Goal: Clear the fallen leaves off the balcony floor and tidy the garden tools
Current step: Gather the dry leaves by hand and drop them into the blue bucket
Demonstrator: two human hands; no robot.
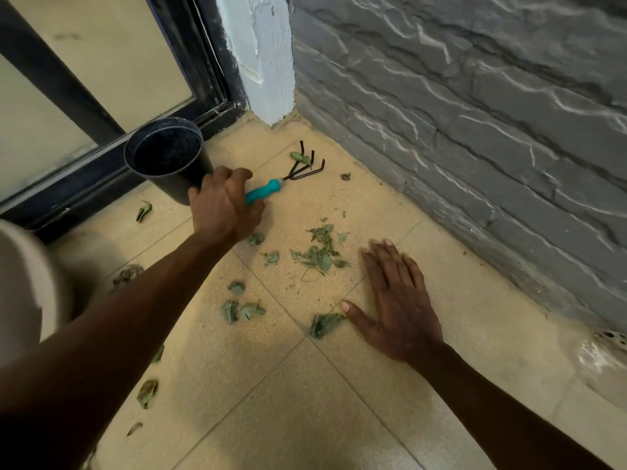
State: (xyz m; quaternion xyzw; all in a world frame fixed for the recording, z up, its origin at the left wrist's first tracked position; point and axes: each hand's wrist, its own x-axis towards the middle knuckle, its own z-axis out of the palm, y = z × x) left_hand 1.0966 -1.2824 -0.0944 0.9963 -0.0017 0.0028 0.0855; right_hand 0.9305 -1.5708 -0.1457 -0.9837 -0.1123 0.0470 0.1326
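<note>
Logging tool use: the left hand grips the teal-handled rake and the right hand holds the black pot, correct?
Not quite. In the head view the left hand grips the teal-handled rake, but the right hand holds nothing; it lies flat on the floor tiles, apart from the black pot.

left hand (225, 205) grips rake (271, 188) | right hand (397, 300) flat on floor (271, 385)

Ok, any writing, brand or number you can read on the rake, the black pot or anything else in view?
None readable. The hand rake in the left hand, the black pot, the floor tiles and the grey stone wall show no word, label or number.
</note>
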